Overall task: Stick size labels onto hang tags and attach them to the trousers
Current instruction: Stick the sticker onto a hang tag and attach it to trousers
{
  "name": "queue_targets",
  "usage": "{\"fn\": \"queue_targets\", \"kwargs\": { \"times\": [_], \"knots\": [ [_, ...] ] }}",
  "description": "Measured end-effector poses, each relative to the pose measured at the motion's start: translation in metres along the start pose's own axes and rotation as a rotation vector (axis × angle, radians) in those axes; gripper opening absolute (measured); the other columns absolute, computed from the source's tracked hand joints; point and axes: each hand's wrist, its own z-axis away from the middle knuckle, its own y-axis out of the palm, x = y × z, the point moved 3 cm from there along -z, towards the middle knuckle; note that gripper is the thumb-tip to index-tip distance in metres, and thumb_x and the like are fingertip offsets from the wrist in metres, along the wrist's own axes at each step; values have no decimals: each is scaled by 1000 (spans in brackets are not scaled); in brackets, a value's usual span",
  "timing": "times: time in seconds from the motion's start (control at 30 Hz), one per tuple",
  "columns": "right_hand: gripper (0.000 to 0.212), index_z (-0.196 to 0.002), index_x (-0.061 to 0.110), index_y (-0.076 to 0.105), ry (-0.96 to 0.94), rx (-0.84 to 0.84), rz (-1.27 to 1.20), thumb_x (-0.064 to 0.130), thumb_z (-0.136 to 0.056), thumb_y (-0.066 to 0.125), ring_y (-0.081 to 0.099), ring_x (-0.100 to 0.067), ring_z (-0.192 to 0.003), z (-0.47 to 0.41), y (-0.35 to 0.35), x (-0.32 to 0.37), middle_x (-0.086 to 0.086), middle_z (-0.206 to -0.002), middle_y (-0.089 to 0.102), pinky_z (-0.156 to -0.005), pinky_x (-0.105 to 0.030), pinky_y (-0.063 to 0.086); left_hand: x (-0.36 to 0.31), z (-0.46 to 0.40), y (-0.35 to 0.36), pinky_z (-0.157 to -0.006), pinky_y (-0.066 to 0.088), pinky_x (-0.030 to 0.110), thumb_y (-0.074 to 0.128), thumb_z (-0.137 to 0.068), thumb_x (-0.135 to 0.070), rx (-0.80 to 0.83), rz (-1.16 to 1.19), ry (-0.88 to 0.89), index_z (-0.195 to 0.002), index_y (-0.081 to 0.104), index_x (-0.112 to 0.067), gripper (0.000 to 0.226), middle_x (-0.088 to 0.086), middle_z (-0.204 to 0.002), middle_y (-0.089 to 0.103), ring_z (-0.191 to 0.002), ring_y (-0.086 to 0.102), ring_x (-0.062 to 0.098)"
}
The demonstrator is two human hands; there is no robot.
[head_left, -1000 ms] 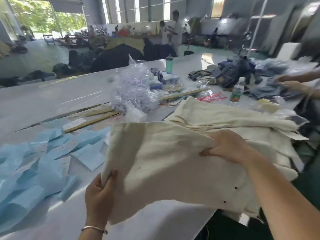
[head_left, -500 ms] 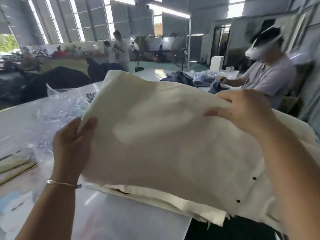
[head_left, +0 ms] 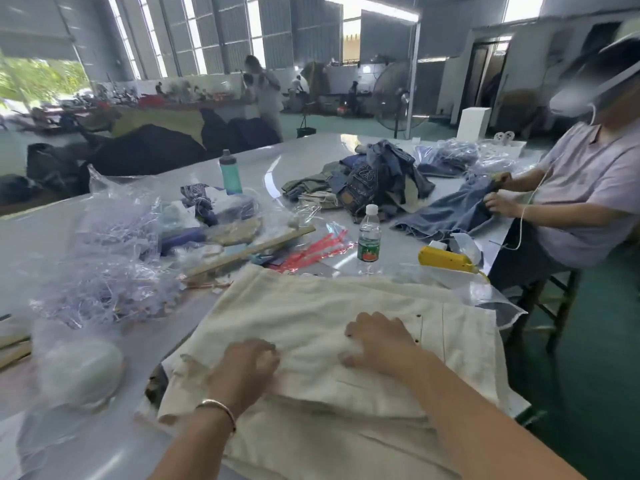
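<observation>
A stack of cream trousers (head_left: 311,306) lies on the white table (head_left: 41,233) right in front of me. My left hand (head_left: 246,367), with a bracelet on the wrist, lies on the near left part of the top pair, its fingers curled into the cloth. A little to its right, my right hand (head_left: 377,341) grips a fold of the same pair beside a row of dark rivets (head_left: 417,329). I see no hang tag or size label in either hand.
A yellow tagging gun (head_left: 445,259), a water bottle (head_left: 369,237) and red plastic fasteners (head_left: 311,249) lie behind the stack. A clear bag of plastic ties (head_left: 114,258) sits at left, with a wooden stick (head_left: 249,251). A seated person (head_left: 581,188) handles jeans (head_left: 446,213) at right.
The cream trousers, held up in the air before, have come down flat onto the stack. Both hands came down with them and lie on top. The view has tilted down and to the right.
</observation>
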Motion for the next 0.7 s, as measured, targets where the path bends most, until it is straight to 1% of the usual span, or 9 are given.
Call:
{"fn": "queue_targets", "kwargs": {
  "times": [0.1, 0.23, 0.3, 0.37, 0.43, 0.5, 0.53, 0.6, 0.7],
  "knots": [
    [56, -129, 28, 47, -12, -38, 23, 63, -85, 50, 39, -22, -119, -5, 3, -1, 0, -126, 44, -93, -40, 33, 9, 5, 25, -103, 35, 23, 56, -96, -35, 54, 43, 32, -124, 66, -24, 32, -6, -131, 61, -125, 53, 14],
    [50, -127, 26, 46, 4, -17, 25, 57, -88, 50, 39, -21, -119, -6, 2, 4, 2, -125, 43, -93, -39, 33, 16, 4, 17, -103, 38, 23, 59, -94, -36, 55, 87, 31, -118, 69, -26, 29, -9, -129, 64, -122, 55, 13],
    [38, -125, 25, 46, 1, -71, 31, 43, -92, 50, 40, -21, -120, -5, -1, 17, 2, -124, 42, -94, -38, 33, 17, 12, 10, -102, 39, 25, 57, -93, -39, 76, 115, 14, -116, 70, -23, 31, -6, -124, 66, -119, 56, 14],
    [29, -120, 27, 48, -34, -192, -28, 23, -92, 46, 43, -18, -120, -3, -1, 43, 6, -121, 45, -94, -34, 33, 25, 28, -3, -99, 40, 28, 60, -91, -38, 43, 158, -28, -109, 73, -22, 27, -6, -114, 69, -113, 58, 12],
    [28, -115, 30, 54, -118, -315, -152, 19, -89, 49, 47, -11, -116, 2, 2, 87, 12, -116, 50, -93, -29, 32, 40, 54, -23, -98, 41, 27, 65, -90, -32, -30, 262, -88, -101, 75, -26, 15, -11, -106, 70, -108, 58, 4],
    [21, -105, 28, 62, -248, -380, -351, 22, -86, 56, 55, -9, -105, 8, 1, 144, 14, -105, 60, -88, -24, 35, 63, 91, -51, -88, 42, 15, 67, -89, -27, -107, 363, -150, -93, 76, -29, 10, -17, -96, 71, -98, 58, -10],
    [15, -98, 25, 65, -308, -383, -456, 22, -84, 60, 59, -10, -97, 13, 0, 176, 12, -97, 64, -84, -23, 38, 78, 113, -69, -82, 40, 7, 68, -89, -26, -155, 395, -200, -91, 76, -31, 10, -21, -91, 71, -94, 58, -14],
    [1, -81, 23, 65, -396, -387, -569, 23, -82, 63, 59, -12, -79, 24, -5, 237, 7, -80, 65, -70, -24, 41, 108, 162, -109, -76, 41, 5, 70, -88, -22, -261, 457, -303, -84, 76, -33, 13, -24, -85, 72, -87, 60, -16],
    [25, -64, 26, 50, -555, -416, -658, 25, -79, 69, 46, -6, -58, 54, -11, 350, 11, -56, 51, -56, -22, 33, 167, 261, -178, -69, 44, 7, 71, -87, -12, -477, 522, -451, -73, 74, -26, 20, -14, -80, 75, -74, 64, -7]
  ]
}}
